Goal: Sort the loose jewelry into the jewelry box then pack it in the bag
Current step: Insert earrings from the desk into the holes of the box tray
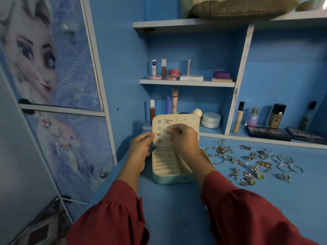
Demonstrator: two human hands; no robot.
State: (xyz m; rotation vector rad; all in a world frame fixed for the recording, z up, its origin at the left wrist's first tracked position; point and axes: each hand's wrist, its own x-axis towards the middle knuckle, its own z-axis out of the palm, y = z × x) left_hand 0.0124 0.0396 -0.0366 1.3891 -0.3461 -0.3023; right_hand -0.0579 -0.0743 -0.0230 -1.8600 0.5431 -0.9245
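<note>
Legible text: we read "NIVEA" on the white stick on the upper shelf, "SB" on the small pastel bottle, and "MATTE" on the dark palette at far right. Other labels are too small to read.

The jewelry box sits open on the blue desk, its lid upright with several earrings pinned to it. Our right forearm covers the box's right half. The loose jewelry lies spread just right of the box; single pieces blur together.

Left hand: fingers curled round the lid's left edge. Right hand: fingertips pinched on a star-shaped earring against the lid; the contact itself is hard to make out.
</note>
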